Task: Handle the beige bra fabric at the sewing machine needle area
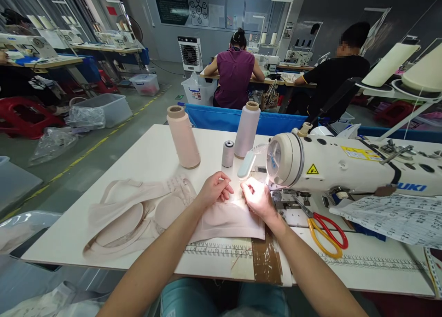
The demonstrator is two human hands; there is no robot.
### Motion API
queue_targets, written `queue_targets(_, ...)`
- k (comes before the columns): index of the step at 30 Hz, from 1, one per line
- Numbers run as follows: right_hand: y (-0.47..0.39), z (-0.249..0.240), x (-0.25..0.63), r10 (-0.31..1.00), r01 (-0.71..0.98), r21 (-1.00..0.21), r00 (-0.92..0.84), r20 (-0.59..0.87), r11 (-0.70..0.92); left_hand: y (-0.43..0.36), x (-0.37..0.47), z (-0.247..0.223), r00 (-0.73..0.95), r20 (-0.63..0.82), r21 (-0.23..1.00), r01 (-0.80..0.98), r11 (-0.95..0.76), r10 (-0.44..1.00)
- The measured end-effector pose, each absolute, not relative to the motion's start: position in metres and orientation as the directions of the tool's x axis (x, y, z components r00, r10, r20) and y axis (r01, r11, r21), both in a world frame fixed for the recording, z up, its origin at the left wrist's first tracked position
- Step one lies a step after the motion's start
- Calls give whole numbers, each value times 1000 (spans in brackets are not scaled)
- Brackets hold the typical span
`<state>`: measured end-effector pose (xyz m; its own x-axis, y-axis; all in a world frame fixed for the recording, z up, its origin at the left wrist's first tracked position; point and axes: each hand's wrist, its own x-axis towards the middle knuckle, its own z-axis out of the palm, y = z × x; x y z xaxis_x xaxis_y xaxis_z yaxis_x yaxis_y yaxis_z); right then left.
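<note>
Left hand [216,188]: fingers curled loosely, resting on beige garment [221,218] at table [152,155] centre. Right hand [257,197]: fingers pressed together, pinching garment edge under the lamp glare, touching the work. Sewing machine [345,167] at 3 o'clock of right hand. Scissors [326,234] at 4 o'clock. 3 thread cones at 12 o'clock; tallest beige cone [183,136] leftmost.

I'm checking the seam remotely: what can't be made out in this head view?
- Needle and presser foot: hidden behind the right hand and washed out by lamp glare.
- Fabric edge at the needle: covered by the left hand and right hand.
- Scissors blade tips: lost among the sewing machine parts.
- Printed sheet: text too small.
</note>
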<state>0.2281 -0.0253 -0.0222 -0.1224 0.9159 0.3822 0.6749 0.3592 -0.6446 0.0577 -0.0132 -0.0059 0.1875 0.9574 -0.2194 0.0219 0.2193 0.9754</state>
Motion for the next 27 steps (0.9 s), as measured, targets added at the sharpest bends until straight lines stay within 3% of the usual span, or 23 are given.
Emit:
queue_targets(7, -24, -22, 228, 900, 687, -622, -110, 422, 376, -12, 55, -6, 147, -186, 983, 22, 184, 972)
queue_targets(11, -24, -22, 227, 939, 566, -762, -66, 338, 314, -13, 55, -5, 121, -177, 984, 16, 176, 977)
queue_targets(15, -25, -21, 220, 990, 356, -929, -127, 62, 104, -14, 55, -3, 124, -164, 986, 3, 165, 979)
queue_targets(18, -24, -20, 215, 968, 164, -980, -202, -146, -114, -14, 56, -2, 123, -152, 988, -6, 154, 981)
queue_targets(23, -24, -21, 211, 972, 103, -990, -204, -120, -101, -13, 55, -4, 117, -143, 990, 8, 143, 983)
queue_targets(27, -26, -24, 214, 968, 185, -981, -233, -99, -55, -11, 55, -7, 114, -138, 990, 21, 137, 984)
